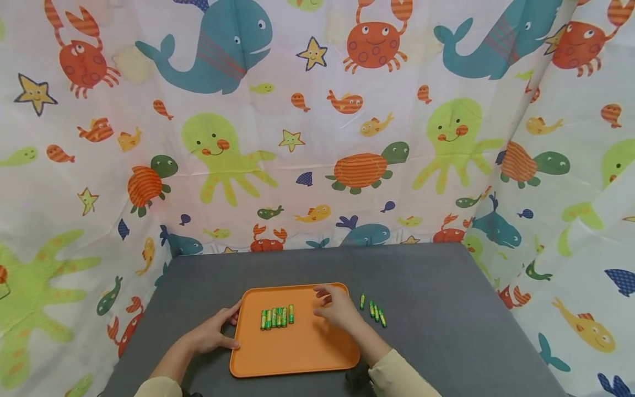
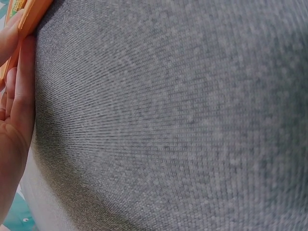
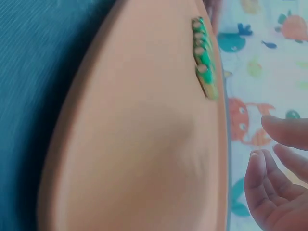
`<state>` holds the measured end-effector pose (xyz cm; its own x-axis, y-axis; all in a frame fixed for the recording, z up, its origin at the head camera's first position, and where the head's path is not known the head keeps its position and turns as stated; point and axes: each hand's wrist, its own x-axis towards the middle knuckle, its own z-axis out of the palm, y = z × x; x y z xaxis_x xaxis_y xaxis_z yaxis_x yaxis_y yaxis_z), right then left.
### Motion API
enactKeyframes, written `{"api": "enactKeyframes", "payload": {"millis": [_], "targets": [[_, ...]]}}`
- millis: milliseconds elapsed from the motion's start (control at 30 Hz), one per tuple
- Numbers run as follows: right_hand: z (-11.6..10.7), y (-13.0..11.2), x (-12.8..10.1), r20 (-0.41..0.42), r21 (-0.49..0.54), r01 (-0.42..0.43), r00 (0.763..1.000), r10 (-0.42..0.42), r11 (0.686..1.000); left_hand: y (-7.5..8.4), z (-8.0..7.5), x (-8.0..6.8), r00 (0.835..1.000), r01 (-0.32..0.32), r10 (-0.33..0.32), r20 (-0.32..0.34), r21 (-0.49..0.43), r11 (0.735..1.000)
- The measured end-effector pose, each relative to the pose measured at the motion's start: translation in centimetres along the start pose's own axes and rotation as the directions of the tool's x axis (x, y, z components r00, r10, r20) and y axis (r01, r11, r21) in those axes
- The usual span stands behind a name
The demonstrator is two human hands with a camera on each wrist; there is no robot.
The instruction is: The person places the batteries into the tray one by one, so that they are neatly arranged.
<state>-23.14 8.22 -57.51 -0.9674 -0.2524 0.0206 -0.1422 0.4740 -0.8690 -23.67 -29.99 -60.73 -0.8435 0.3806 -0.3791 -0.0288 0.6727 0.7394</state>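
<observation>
An orange tray (image 1: 297,353) lies on the grey table near the front. Several green and yellow batteries (image 1: 276,317) lie in a row in its left half, also visible in the right wrist view as batteries (image 3: 204,67) on the tray (image 3: 139,144). My left hand (image 1: 215,331) holds the tray's left edge, with fingers (image 2: 19,91) against the rim (image 2: 29,17). My right hand (image 1: 337,309) hovers over the tray's right part with relaxed fingers (image 3: 274,178), holding nothing. Several more batteries (image 1: 375,310) lie on the table right of the tray.
The grey table (image 1: 446,331) is surrounded by a sea-creature patterned cloth (image 1: 317,127) at the back and both sides. Bare table surface extends behind and to the right of the tray.
</observation>
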Motion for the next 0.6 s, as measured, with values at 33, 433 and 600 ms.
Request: {"api": "enactKeyframes", "payload": {"millis": [33, 433, 600], "targets": [[-0.4, 0.0, -0.2, -0.012, 0.000, -0.001, 1.000, 0.001, 1.000, 0.0, 0.0, 0.0, 1.000, -0.002, 0.002, 0.000, 0.002, 1.000], [-4.6, 1.9, -1.8, -0.122, 0.031, -0.055, 0.991, 0.058, 0.998, -0.1, -0.1, -0.2, 1.000, -0.017, 0.017, -0.015, 0.014, 1.000], [-6.4, 3.5, -2.8, -0.155, 0.020, -0.104, 0.982, 0.106, 0.994, -0.1, 0.1, 0.0, 1.000, -0.027, 0.027, -0.001, -0.006, 1.000]]}}
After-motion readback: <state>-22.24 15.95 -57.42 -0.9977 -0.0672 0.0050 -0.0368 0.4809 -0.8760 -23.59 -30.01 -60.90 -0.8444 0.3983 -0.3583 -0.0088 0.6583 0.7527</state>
